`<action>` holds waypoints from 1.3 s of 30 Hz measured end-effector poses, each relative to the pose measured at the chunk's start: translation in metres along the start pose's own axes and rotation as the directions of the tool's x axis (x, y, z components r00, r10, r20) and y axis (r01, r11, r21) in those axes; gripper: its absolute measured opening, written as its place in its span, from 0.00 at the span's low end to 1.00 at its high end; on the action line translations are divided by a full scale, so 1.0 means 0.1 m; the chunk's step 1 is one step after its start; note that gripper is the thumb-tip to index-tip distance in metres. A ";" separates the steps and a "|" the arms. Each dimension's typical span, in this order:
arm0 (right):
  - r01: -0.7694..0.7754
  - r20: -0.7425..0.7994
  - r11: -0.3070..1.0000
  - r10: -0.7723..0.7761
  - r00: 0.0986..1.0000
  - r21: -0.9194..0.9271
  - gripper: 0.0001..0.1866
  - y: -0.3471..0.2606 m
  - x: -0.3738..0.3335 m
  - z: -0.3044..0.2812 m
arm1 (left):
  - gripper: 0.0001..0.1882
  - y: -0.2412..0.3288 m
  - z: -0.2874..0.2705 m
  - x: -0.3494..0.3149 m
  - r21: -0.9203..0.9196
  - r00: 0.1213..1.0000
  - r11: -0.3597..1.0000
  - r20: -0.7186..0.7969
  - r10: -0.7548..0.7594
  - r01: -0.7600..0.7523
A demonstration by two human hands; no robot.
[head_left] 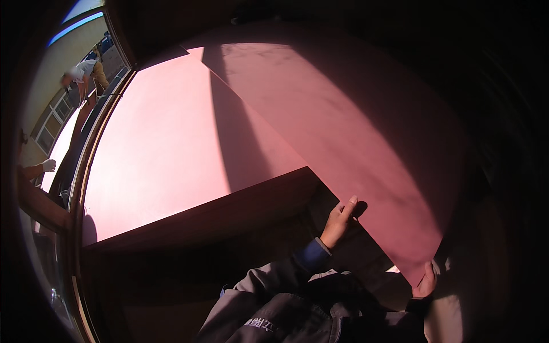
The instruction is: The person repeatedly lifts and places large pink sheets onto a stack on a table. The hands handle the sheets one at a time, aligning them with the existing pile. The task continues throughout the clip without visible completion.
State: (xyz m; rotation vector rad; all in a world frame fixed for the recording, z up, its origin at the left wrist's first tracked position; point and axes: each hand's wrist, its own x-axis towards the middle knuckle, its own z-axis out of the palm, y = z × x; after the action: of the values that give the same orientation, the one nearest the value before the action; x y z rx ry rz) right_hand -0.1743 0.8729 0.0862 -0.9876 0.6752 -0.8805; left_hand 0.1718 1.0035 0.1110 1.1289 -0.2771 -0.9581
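My left hand is closed on the long left edge of a large pink sheet, its thumb lying on the upper face and pointing away from me; the fingers go under the edge, where I cannot see them. My right hand is at the sheet's near corner, thumb raised along the edge and the other fingers mostly hidden, so I have the sheet held at two places, the right grip nearer my body than the left. A blue cuff shows at my left wrist, below it the sleeve of my dark jacket

From my hands the sheet stretches forward and to the left, its right side sinking into shade. Its far part overlaps a second pink sheet, which lies to the left in bright sunlight with a band of shadow across it; a dark side drops away beneath that one's near edge

Further left stands a long frame, and beyond it a bent-over person in a light top and tan trousers. Nearer, someone else's gloved hand is beside a bright panel
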 end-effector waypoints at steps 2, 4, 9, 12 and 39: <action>-0.043 -0.034 0.999 0.043 0.998 0.012 0.23 0.11 0.16 0.40 | 0.28 -0.27 0.11 -0.06 0.141 0.995 0.986 0.044 0.086 -0.091; -0.137 0.097 0.985 0.128 0.987 0.101 0.21 0.20 0.37 0.76 | 0.24 -0.43 0.20 -0.10 -0.007 0.968 0.978 0.142 0.209 -0.210; -0.215 0.152 0.971 0.198 0.968 0.102 0.18 0.38 1.01 1.46 | 0.18 -0.28 0.28 0.15 -0.042 0.972 0.988 0.175 0.157 -0.152; -0.225 0.150 0.970 0.209 0.966 0.094 0.16 0.33 1.38 1.65 | 0.18 -0.14 0.32 0.42 -0.098 0.962 0.965 0.097 0.254 -0.244; -0.530 0.044 0.760 0.586 0.809 -0.376 0.12 0.61 1.70 1.63 | 0.27 -1.52 0.13 0.87 0.473 0.703 -0.871 0.576 0.418 0.131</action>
State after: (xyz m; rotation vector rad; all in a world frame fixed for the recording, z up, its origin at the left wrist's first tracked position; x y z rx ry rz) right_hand 0.0610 0.8100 0.0810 -1.0693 0.9451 -0.1420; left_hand 0.1381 0.9136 -0.0363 2.7049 -1.6851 1.2495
